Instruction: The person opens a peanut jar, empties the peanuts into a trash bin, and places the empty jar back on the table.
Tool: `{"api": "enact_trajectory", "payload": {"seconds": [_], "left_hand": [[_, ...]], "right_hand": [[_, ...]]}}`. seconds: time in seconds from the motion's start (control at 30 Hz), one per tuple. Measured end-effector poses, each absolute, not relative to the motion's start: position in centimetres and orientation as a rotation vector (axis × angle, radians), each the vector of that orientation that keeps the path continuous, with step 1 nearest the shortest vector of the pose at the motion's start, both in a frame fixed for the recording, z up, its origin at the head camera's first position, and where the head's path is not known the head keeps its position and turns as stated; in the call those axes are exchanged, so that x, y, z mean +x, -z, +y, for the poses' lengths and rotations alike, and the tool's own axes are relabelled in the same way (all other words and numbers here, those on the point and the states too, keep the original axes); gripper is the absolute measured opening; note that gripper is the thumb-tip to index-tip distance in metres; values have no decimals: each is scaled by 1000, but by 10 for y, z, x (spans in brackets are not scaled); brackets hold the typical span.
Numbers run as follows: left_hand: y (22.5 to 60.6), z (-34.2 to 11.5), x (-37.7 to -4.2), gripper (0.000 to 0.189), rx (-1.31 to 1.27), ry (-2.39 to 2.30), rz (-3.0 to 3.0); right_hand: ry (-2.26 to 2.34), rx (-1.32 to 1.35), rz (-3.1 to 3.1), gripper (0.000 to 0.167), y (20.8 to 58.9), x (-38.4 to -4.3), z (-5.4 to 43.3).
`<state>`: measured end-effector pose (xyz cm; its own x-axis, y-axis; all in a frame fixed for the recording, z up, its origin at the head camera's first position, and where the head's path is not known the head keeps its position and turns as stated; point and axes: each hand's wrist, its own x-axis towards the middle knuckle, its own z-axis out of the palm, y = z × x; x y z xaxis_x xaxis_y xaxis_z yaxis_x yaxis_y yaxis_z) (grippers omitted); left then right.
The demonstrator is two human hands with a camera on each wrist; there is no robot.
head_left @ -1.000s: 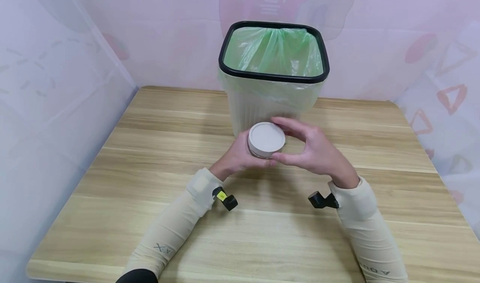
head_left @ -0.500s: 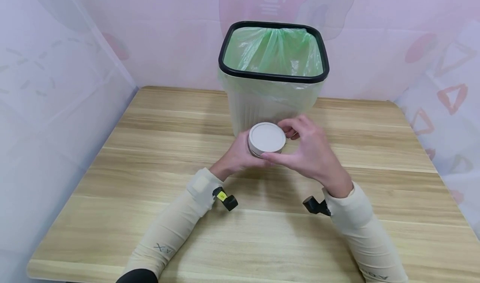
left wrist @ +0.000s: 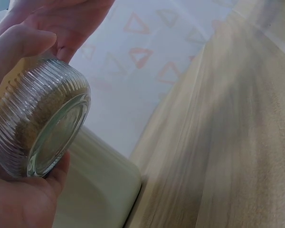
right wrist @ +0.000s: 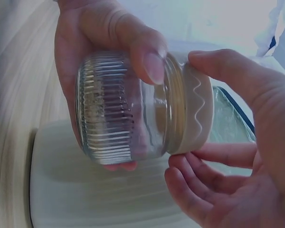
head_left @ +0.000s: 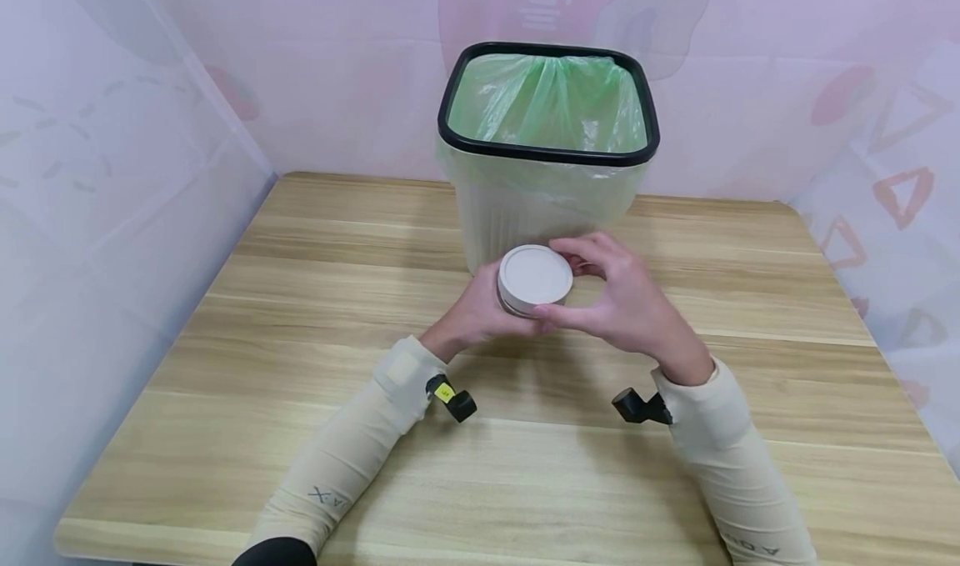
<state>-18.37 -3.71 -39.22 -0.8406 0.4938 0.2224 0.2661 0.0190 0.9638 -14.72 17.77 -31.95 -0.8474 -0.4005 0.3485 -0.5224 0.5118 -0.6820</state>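
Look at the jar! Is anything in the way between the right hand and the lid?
No, nothing that I can see. The right hand already has its thumb touching the side of the lid. The left hand grips the glass jar below the lid, so it isn't between them.

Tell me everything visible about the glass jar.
The glass jar is clear and rounded, ribbed lengthwise below a smooth shoulder. A pale lid with a wavy line on its side covers it, facing up. The left hand grips the jar above the table, in front of the bin; the right hand pinches the lid's side. What it may hold is unclear.
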Motion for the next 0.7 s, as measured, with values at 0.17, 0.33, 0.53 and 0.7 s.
{"api": "enact_trajectory", "payload": {"seconds": [0.17,0.33,0.53,0.7], "left_hand": [[393,-38,-184,85,814,-1939,2089],[393,-38,-184,87,812,-1944,2080],[392,-39,-184,90,824,-1934,2088],[391,-37,-184,88,820,-1944,2083]], "right_hand": [[-1361,866,-2582,72,318,-150,182],[-1436,965,-2571,72,317,-150,186],[-1420,971,-2626,86,313,-148,187],[-1243,784,-2633,79,310,-142,183]]}}
